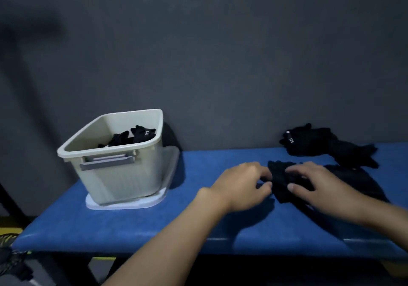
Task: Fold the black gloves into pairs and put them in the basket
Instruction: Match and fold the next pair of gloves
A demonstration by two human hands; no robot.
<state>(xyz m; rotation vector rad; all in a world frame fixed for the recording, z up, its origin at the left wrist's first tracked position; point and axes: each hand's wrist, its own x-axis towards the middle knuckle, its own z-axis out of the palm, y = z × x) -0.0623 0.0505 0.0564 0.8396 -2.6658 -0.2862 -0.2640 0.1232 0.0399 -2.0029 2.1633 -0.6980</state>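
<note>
Left hand [242, 186]: fingers curled, edge of black glove [280, 175] pinched. Right hand [315, 184]: fingers extended, pressed flat upon same glove, part obscured beneath palm. Loose gloves [326, 146] heaped beyond right hand; white cuff lettering noted, illegible. Basket [123, 179] set well left of left hand; stored gloves [134, 136] partly hidden by wall.

Plain indoor workroom, prob. makeshift sorting station; exact type unclear. Evidence: bare dark-grey wall [220, 53] at far side, blue padded worktop [132, 219] against it, beige plastic basket [110, 182] far left w/ black gloves [141, 134] inside. Dim lighting.
</note>
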